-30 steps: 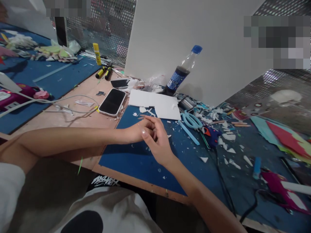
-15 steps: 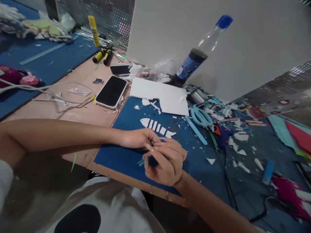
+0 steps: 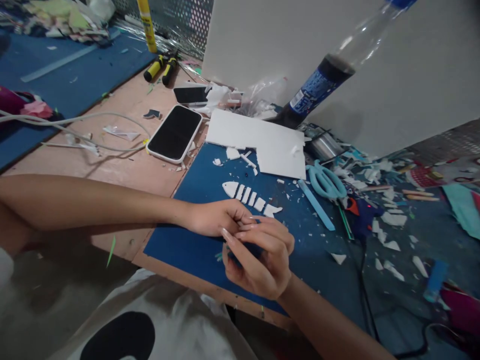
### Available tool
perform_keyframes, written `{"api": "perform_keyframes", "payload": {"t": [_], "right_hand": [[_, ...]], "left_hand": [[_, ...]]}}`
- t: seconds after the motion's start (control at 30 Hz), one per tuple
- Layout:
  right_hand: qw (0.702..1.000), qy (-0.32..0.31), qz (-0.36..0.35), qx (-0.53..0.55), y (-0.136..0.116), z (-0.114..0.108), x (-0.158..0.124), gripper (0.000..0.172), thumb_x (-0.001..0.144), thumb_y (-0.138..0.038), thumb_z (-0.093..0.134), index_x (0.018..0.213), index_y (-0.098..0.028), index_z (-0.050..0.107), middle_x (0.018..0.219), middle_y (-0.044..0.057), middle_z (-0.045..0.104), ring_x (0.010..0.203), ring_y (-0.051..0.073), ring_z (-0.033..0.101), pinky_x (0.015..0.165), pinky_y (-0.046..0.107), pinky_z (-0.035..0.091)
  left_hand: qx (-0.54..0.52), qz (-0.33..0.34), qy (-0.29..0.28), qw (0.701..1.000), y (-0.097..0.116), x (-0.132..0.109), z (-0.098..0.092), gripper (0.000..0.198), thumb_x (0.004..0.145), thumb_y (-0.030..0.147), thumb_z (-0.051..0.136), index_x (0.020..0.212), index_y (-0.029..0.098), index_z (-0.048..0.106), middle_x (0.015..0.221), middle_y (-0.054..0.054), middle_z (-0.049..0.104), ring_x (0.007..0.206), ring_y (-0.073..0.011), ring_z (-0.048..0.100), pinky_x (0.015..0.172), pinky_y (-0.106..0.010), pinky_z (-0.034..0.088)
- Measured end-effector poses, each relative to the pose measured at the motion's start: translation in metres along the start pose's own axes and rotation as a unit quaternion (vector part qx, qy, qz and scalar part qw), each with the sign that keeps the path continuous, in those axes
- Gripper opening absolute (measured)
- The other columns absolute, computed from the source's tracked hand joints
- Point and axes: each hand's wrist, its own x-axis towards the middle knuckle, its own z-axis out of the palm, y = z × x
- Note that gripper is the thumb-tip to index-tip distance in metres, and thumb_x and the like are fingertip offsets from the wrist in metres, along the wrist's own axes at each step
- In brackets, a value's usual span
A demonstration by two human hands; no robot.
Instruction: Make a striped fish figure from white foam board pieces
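Over the blue cutting mat (image 3: 168,250), my two hands meet at the fingertips. My left hand (image 3: 215,217) is closed, its fingers curled inward; anything inside them is hidden. My right hand (image 3: 262,255) presses curled fingers against the left one, and what it pinches cannot be made out. Thin greenish bits (image 3: 219,256) show beside the right thumb. Just beyond the hands lies a white fish-skeleton shape (image 3: 247,196) made of separate foam pieces: a head, several bars and a tail. Behind it rests a white foam sheet (image 3: 258,137) with a notched edge.
A phone (image 3: 175,134) lies left of the sheet, with pliers (image 3: 161,68) and a glue stick (image 3: 147,25) behind. Toward the right are scissors (image 3: 326,181), a light-blue cutter (image 3: 317,205), a glue gun (image 3: 362,215) with its cord, and foam scraps. A cola bottle (image 3: 318,90) leans at the back.
The view has shifted slightly, so the bottle and scissors appear farther right. My hands stay together, with the right fingers a little more spread. The fish pieces look unmoved on the mat.
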Motion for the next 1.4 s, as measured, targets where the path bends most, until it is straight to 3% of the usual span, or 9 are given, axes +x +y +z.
{"api": "perform_keyframes", "payload": {"t": [0.57, 0.63, 0.7, 0.8, 0.9, 1.03, 1.2, 1.3, 1.4], "right_hand": [[0.999, -0.032, 0.024, -0.019, -0.005, -0.002, 0.002, 0.021, 0.074, -0.015, 0.067, 0.093, -0.025, 0.067, 0.075, 0.004, 0.055, 0.077, 0.018, 0.055, 0.071, 0.035, 0.053], [0.999, -0.009, 0.037, -0.011, -0.004, -0.004, 0.003, 0.017, 0.078, -0.019, 0.062, 0.094, -0.024, 0.064, 0.077, 0.004, 0.055, 0.076, 0.018, 0.056, 0.073, 0.038, 0.053], [0.997, 0.032, 0.066, 0.011, -0.002, -0.006, 0.003, 0.014, 0.08, -0.022, 0.06, 0.094, -0.023, 0.058, 0.078, 0.003, 0.055, 0.073, 0.017, 0.057, 0.074, 0.041, 0.053], [0.993, 0.023, 0.092, 0.069, 0.001, -0.01, 0.005, 0.016, 0.078, -0.014, 0.06, 0.089, -0.022, 0.05, 0.074, 0.002, 0.054, 0.068, 0.016, 0.057, 0.068, 0.037, 0.054], [0.985, -0.034, 0.116, 0.12, 0.002, -0.01, 0.003, 0.023, 0.077, -0.001, 0.054, 0.086, -0.021, 0.046, 0.069, 0.001, 0.056, 0.066, 0.014, 0.057, 0.061, 0.032, 0.053], [0.975, -0.035, 0.152, 0.158, 0.004, -0.005, -0.004, 0.027, 0.08, 0.003, 0.05, 0.092, -0.021, 0.048, 0.073, 0.002, 0.06, 0.069, 0.014, 0.058, 0.061, 0.032, 0.054], [0.947, 0.009, 0.259, 0.189, 0.008, 0.003, -0.015, 0.026, 0.084, 0.0, 0.049, 0.095, -0.023, 0.046, 0.079, 0.001, 0.059, 0.068, 0.013, 0.06, 0.061, 0.03, 0.052], [0.912, 0.025, 0.33, 0.242, 0.007, 0.005, -0.017, 0.021, 0.087, -0.006, 0.051, 0.098, -0.024, 0.046, 0.084, 0.001, 0.061, 0.066, 0.011, 0.061, 0.059, 0.029, 0.052], [0.853, 0.042, 0.405, 0.325, 0.007, 0.006, -0.011, 0.011, 0.091, -0.015, 0.051, 0.096, -0.024, 0.046, 0.079, -0.001, 0.064, 0.06, 0.01, 0.062, 0.055, 0.025, 0.053]], "left_hand": [[0.064, 0.009, 0.004, 0.998, -0.003, -0.002, 0.002, 0.016, 0.066, 0.018, 0.051, 0.052, 0.015, 0.043, 0.05, 0.004, 0.041, 0.05, -0.0083, 0.036, 0.048, -0.021, 0.032], [0.095, 0.034, 0.039, 0.994, 0.0, -0.002, 0.003, 0.011, 0.065, 0.015, 0.048, 0.054, 0.015, 0.046, 0.053, 0.003, 0.046, 0.053, -0.0093, 0.041, 0.051, -0.021, 0.036], [0.15, 0.081, 0.132, 0.976, 0.007, -0.001, -0.002, 0.008, 0.061, 0.01, 0.043, 0.058, 0.015, 0.049, 0.055, 0.002, 0.049, 0.055, -0.0095, 0.045, 0.054, -0.021, 0.039], [0.254, 0.191, 0.331, 0.889, 0.021, 0.002, -0.023, 0.014, 0.063, 0.008, 0.039, 0.065, 0.016, 0.05, 0.06, 0.002, 0.051, 0.058, -0.0091, 0.047, 0.057, -0.021, 0.039], [0.334, 0.226, 0.436, 0.804, 0.028, 0.006, -0.053, 0.012, 0.067, 0.008, 0.043, 0.072, 0.016, 0.05, 0.065, 0.002, 0.053, 0.063, -0.0099, 0.049, 0.061, -0.022, 0.039], [0.358, 0.16, 0.445, 0.805, 0.018, 0.012, -0.079, 0.012, 0.07, 0.008, 0.044, 0.076, 0.016, 0.05, 0.066, 0.002, 0.054, 0.062, -0.0098, 0.05, 0.06, -0.022, 0.039], [0.369, 0.132, 0.428, 0.814, 0.009, 0.015, -0.083, 0.013, 0.07, 0.006, 0.046, 0.077, 0.016, 0.051, 0.066, 0.003, 0.055, 0.061, -0.0095, 0.051, 0.062, -0.023, 0.041], [0.378, 0.124, 0.425, 0.813, 0.009, 0.015, -0.084, 0.014, 0.069, 0.005, 0.046, 0.076, 0.016, 0.052, 0.065, 0.002, 0.055, 0.061, -0.0098, 0.051, 0.062, -0.024, 0.041], [0.385, 0.124, 0.425, 0.81, 0.008, 0.016, -0.086, 0.015, 0.069, 0.005, 0.046, 0.076, 0.017, 0.052, 0.065, 0.003, 0.056, 0.062, -0.0103, 0.052, 0.062, -0.024, 0.041]]}}
